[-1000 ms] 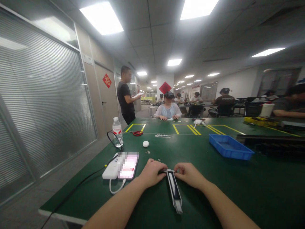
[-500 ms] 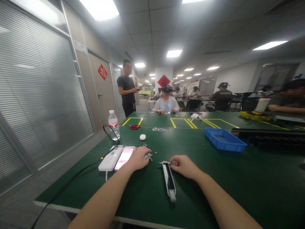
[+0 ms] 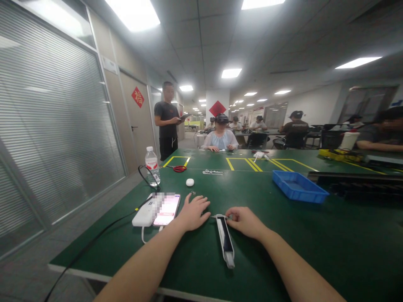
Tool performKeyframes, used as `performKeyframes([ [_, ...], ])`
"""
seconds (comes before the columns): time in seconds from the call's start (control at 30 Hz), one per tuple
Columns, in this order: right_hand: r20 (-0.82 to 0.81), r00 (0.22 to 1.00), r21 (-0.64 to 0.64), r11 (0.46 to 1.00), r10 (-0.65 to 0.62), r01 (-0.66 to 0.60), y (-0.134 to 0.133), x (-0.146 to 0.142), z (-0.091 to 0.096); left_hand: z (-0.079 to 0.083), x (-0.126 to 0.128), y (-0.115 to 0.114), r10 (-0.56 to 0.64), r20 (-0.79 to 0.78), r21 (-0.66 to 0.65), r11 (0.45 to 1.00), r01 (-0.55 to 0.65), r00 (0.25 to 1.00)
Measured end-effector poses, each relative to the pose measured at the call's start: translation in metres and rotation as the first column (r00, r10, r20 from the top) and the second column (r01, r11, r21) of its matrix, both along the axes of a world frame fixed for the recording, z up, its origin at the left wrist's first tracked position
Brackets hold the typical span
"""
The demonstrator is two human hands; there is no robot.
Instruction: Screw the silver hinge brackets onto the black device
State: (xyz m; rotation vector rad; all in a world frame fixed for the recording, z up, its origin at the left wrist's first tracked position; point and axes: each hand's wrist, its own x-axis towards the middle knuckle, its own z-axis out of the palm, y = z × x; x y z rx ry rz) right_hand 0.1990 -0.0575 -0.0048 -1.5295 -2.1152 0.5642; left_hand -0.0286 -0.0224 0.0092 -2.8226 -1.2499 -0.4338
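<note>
A long narrow black and silver part (image 3: 225, 241) lies on the green table (image 3: 283, 243), pointing toward me. My right hand (image 3: 245, 221) is closed at its far end, fingertips pinched on a small metal piece there. My left hand (image 3: 192, 212) rests on the table just left of the part, fingers stretched out and spread flat, holding nothing. A few tiny metal bits (image 3: 192, 193) lie just beyond that hand.
A phone (image 3: 166, 209) and a white power bank (image 3: 144, 214) with cable lie at my left. Further back stand a water bottle (image 3: 152, 165), red scissors (image 3: 179, 168), a white pebble-shaped case (image 3: 189, 182) and a blue tray (image 3: 298, 186). People sit and stand at the far end.
My left hand left the part's far end, reached left toward the small metal bits, then spread flat on the table. My right hand stayed at the part's end.
</note>
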Motion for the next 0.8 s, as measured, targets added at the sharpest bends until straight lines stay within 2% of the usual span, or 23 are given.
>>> performKeyframes([
  [0.2, -0.002, 1.000, 0.015, 1.000, 0.011, -0.011, 0.0000, -0.0004, -0.0003, -0.0059, 0.0030, 0.0026, -0.037, -0.035, 0.016, 0.999, 0.037, 0.999],
  [0.43, 0.009, 1.000, 0.008, 1.000, 0.005, -0.005, -0.0011, -0.0019, 0.0023, -0.0024, 0.0036, 0.0023, -0.087, -0.034, 0.109, 0.990, 0.090, 0.996],
  [0.8, 0.009, 1.000, 0.009, 1.000, 0.011, -0.011, -0.0016, -0.0022, 0.0026, 0.0024, 0.0083, 0.0004, -0.090, -0.091, 0.159, 0.982, 0.104, 0.992],
])
